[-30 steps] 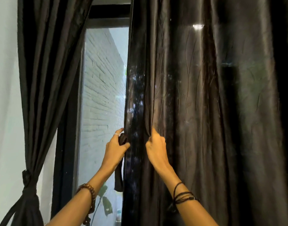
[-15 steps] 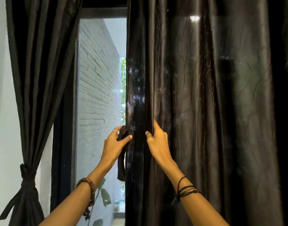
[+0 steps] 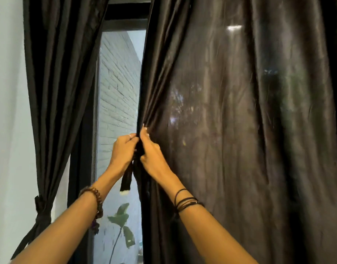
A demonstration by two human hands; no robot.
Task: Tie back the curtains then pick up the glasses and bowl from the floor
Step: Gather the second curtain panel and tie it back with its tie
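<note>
Both hands have closed together since half a second ago, when they stood apart on either side of the curtain's edge; the gap of daylight between the curtains has narrowed and the view has tipped slightly.

A person's left hand [image 3: 123, 151] and right hand [image 3: 151, 155] meet at the near edge of the right curtain [image 3: 230, 130], knuckles almost touching. The left hand's fingers curl round a dark tie strap [image 3: 126, 178], whose loose end hangs straight down below the fist and ends in a pale tip. The right hand's fingers curl into the curtain's edge, pinching a bunch of folds that fan up and to the right from the grip. The strap sits between the two hands, just beside the gathered fabric; whether it goes round the curtain cannot be told, since the fingers cover that spot.

At far left, the left curtain [image 3: 57, 92] hangs already cinched by its own tie [image 3: 42, 206], knotted low against the white wall [image 3: 7, 111].

Between the curtains, a pale brick wall [image 3: 118, 82] and green leaves [image 3: 121, 216] show through the window. A beaded bracelet [image 3: 95, 197] circles the left wrist, thin black cords [image 3: 184, 202] the right. The floor is out of frame, and the right curtain's folds are blurred.
</note>
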